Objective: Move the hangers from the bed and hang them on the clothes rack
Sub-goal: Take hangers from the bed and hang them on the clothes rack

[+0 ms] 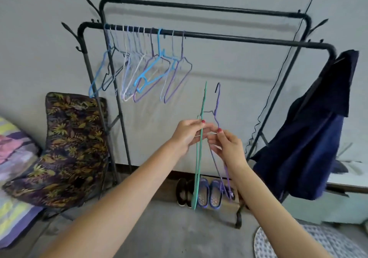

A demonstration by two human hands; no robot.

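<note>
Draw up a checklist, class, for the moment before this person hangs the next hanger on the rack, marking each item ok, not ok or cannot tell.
1. Left hand grips the green hanger: ok.
2. Right hand pinches the purple hanger: ok.
3. The two hangers are untangled from each other: cannot tell.
4. Purple hanger's hook points up, ready for the rail: ok.
5. Front rail has bare space to the right of the hung hangers: ok.
6. Either hanger already raised to the rail: not ok, both are below it.
</note>
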